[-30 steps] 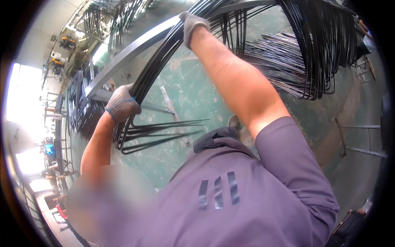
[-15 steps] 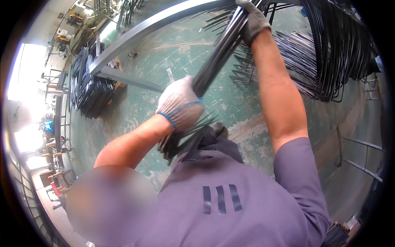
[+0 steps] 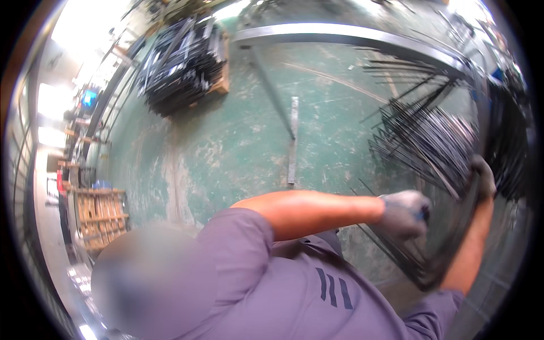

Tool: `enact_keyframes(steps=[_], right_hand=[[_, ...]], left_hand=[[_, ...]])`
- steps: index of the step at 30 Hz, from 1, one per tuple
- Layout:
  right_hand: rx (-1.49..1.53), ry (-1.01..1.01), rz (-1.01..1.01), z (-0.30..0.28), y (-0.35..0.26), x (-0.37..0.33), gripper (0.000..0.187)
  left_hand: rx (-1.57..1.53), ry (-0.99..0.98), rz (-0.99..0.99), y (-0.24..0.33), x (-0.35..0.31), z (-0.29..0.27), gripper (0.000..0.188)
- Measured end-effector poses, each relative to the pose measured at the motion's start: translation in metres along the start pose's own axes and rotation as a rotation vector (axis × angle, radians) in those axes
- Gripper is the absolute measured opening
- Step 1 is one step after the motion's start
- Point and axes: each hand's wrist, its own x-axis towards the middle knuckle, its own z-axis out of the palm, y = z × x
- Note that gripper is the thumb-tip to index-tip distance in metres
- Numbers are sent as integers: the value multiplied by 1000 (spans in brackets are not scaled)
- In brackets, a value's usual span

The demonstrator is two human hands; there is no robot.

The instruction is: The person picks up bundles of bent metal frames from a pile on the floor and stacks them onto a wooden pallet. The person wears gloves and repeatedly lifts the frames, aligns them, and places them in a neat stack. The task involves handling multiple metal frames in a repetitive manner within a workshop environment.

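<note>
A bundle of bent dark rods (image 3: 453, 249) is grasped by the gloved right hand (image 3: 484, 177) at the right of the view, with its long side enclosed by the fingers. Below that hand the bundle is bent sharply, and its thin free ends are pointed toward the upper left, above the green floor (image 3: 226, 153). The gloved left hand (image 3: 405, 215) is held inside that bend, near the rods; its fingers are seen curled, but it is blurred, and whether anything is gripped by it cannot be told. Above the hands, a grey metal beam (image 3: 351, 35) is set across the view, with a slanting leg (image 3: 272, 90) placed under its left part. A flat metal bar (image 3: 293, 156) is seen near the leg's lower end. Beyond the hands, a pile of loose rods (image 3: 422, 139) is spread out at the right. At the upper left, a stack of dark metal pieces (image 3: 181, 68) is carried by a wooden pallet (image 3: 222, 82). A purplish-grey shirt (image 3: 255, 294) is worn by the person
</note>
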Motion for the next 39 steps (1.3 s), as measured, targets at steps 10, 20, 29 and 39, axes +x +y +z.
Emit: enact_keyframes(steps=[10,20,29,39], right_hand=[[-1372,1326,7,46,30,-11,59],[-1190,204,285,499,471,-6,25],[-1704,-164,297,715,516,200,35],[-1345,-598,-142,1343,473,273,50]], left_hand=[[-207,1707,-661,-361,-560,-142,31],[-897,1635,-529,-448,-683,-160,28],[-236,1412,-846,-429,-817,-347,49],[-559,1951,-735,-472,-1049,-494,37]])
